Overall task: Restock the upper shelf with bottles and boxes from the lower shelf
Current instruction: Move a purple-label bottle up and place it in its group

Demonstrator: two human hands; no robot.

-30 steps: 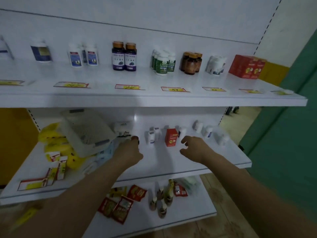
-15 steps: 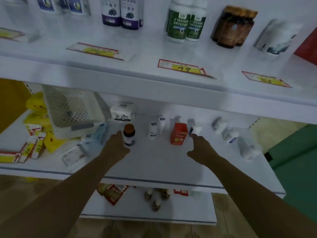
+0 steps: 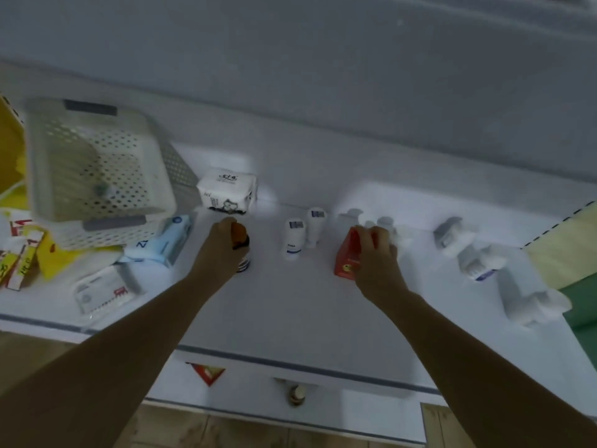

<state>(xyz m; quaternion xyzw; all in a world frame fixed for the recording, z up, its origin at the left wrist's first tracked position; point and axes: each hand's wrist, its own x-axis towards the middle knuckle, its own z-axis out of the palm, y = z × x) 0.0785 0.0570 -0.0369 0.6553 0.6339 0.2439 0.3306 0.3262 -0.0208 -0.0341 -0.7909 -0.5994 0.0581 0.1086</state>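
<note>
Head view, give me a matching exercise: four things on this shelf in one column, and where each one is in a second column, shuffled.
Things
1. brown-capped bottle
2. red box
3. perforated basket
4. tissue pack

Places
A. gripped by the right hand
B. furthest left of the four
C. gripped by the left hand
D. at the back, just right of the basket

Pairs: 1-C, 2-A, 3-B, 4-D

White shelf (image 3: 290, 318) with grey edge strip (image 3: 290, 363) against white back panel (image 3: 323, 150); brown tiled floor (image 3: 226, 431) near, green surface (image 3: 581, 305) right, lighting dim.
</note>
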